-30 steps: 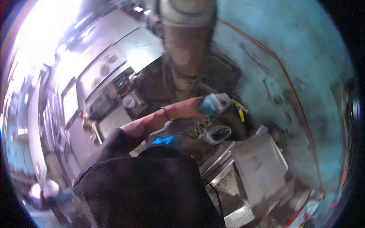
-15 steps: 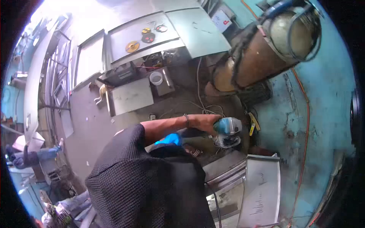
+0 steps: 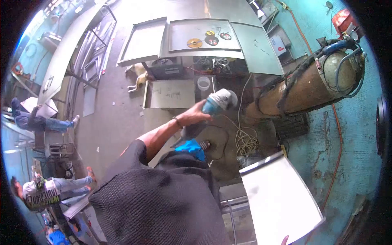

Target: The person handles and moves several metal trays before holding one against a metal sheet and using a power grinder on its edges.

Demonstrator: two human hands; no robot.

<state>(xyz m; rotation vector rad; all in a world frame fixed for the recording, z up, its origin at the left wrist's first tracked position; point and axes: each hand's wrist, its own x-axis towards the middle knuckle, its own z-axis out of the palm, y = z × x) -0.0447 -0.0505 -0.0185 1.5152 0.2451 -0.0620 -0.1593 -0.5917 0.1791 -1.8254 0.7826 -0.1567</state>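
Note:
My left hand [image 3: 195, 116] is closed around the teal body of an angle grinder [image 3: 220, 101], held up in front of me. Its pale head and rounded guard point to the right. At the lower right, a bright rectangular metal panel [image 3: 281, 200] with a dark-edged rim is tilted beside me. Only a fingertip or thumb of my right hand [image 3: 285, 240] shows, over the panel's near edge; the other fingers are hidden. Beyond the grinder, a white bucket [image 3: 203, 83] stands beside a shallow metal tray [image 3: 179, 94] with handwriting on it.
Several grinding discs [image 3: 211, 40] lie in a metal tray on the worktable [image 3: 196, 9]. A large rusty gas cylinder [image 3: 300, 92] leans at the right. Coiled cable [image 3: 247, 143] lies on the floor. A dog [image 3: 139, 77] lies near the table; people [image 3: 57, 190] are at the left.
My left hand has lifted the angle grinder from low on the right, moving it forward and left. The panel has been raised and turned, and my right fingertip now shows at its edge.

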